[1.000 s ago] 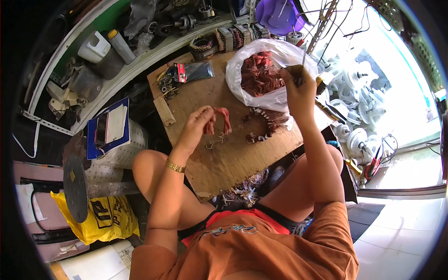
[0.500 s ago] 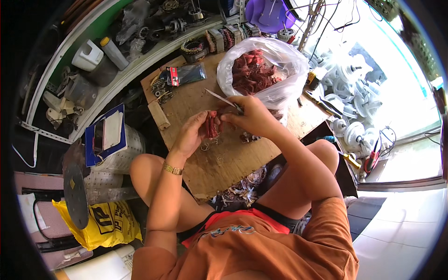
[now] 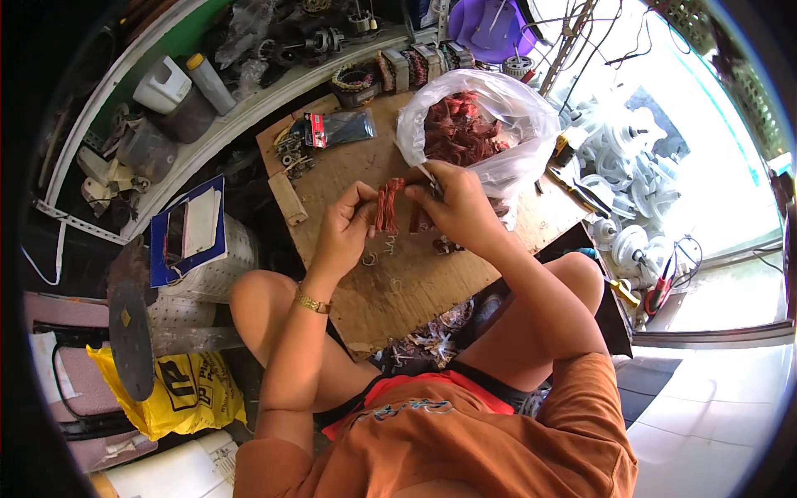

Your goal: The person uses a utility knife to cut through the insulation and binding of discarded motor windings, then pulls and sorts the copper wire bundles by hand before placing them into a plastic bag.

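A bunch of reddish copper wire point(image 3: 388, 205) is pinched in my left hand point(image 3: 351, 220) above the wooden board point(image 3: 357, 307). Close to its right side is my right hand point(image 3: 452, 203), closed on a thin pale tool point(image 3: 425, 172) that looks like a blade; whether its fingertips touch the wire is hard to tell. Small bent white bits point(image 3: 369, 258) lie below the bunch, and more dark wire pieces point(image 3: 447, 246) sit partly behind my right hand. A white plastic bag point(image 3: 527, 170) full of red-brown wire stands at the back of the board.
Motor stators point(image 3: 353, 81) line the back. A packet point(image 3: 340, 127) and small metal parts point(image 3: 295, 158) sit at the board's back left. Pliers point(image 3: 577, 189) lie at right, beside white parts point(image 3: 631, 241). A blue folder point(image 3: 162, 249) rests on a bucket at left.
My right hand has come down and left from over the bag to the wire bunch, its tool swung lower. My left hand still grips the wire, which is now more gathered and upright.
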A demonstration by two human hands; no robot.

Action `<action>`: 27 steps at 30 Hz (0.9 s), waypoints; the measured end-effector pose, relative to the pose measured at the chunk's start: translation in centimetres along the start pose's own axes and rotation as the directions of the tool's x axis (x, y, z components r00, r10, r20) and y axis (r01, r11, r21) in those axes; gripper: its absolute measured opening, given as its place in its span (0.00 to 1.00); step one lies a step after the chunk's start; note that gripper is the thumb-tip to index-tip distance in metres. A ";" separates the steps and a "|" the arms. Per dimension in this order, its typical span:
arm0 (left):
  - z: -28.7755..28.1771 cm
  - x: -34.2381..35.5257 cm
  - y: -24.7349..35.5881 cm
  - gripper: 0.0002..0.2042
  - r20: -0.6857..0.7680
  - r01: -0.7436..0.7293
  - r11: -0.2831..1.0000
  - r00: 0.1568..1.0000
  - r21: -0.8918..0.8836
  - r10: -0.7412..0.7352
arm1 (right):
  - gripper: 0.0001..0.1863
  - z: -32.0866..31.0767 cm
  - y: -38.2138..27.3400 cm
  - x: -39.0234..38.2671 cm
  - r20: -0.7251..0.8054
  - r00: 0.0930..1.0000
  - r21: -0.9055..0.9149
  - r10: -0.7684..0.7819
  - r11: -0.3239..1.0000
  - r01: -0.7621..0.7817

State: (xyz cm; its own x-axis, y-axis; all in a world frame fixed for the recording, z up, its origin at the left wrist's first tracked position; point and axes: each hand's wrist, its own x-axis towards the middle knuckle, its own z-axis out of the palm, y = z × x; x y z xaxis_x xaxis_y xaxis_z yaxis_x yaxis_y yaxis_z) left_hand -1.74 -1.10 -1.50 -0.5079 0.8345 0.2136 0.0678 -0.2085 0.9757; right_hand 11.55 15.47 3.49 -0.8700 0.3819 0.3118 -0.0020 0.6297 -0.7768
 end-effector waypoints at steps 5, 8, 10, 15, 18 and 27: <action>2.7 -0.6 -1.7 0.04 0.053 0.131 0.767 0.991 -0.628 -0.126 | 0.08 0.4 0.0 0.4 -0.117 0.993 -0.002 -0.029 1.000 0.029; 4.3 -0.8 -1.8 0.05 0.075 0.184 0.566 0.975 -0.804 -0.210 | 0.09 0.6 0.1 0.5 -0.176 0.984 0.037 0.015 0.999 -0.009; 5.2 -0.9 -1.7 0.06 0.017 0.167 0.390 0.933 -0.906 -0.360 | 0.09 0.8 0.6 0.8 -0.204 0.973 0.114 0.111 0.989 -0.089; 4.7 -0.8 -1.3 0.07 0.002 0.177 0.375 0.906 -0.910 -0.423 | 0.09 1.2 1.1 1.0 -0.255 0.966 -0.002 0.032 0.999 -0.034; 4.2 -0.7 -1.1 0.07 -0.008 0.217 0.436 0.888 -0.873 -0.459 | 0.09 1.3 1.4 1.1 -0.294 0.953 -0.118 -0.076 0.992 0.043; 3.7 -1.5 0.3 0.06 0.086 0.318 0.433 0.876 -0.844 -0.475 | 0.09 1.1 0.6 1.3 -0.283 0.953 -0.169 -0.107 0.984 0.060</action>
State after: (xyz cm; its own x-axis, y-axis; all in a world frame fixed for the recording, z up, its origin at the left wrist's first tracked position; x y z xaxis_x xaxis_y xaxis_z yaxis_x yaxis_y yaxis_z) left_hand 2.23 -0.53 -1.30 -0.4031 0.8737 -0.2721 -0.8564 -0.2554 0.4486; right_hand 9.91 15.64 2.81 -0.6894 0.4882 0.5351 0.0293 0.7569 -0.6529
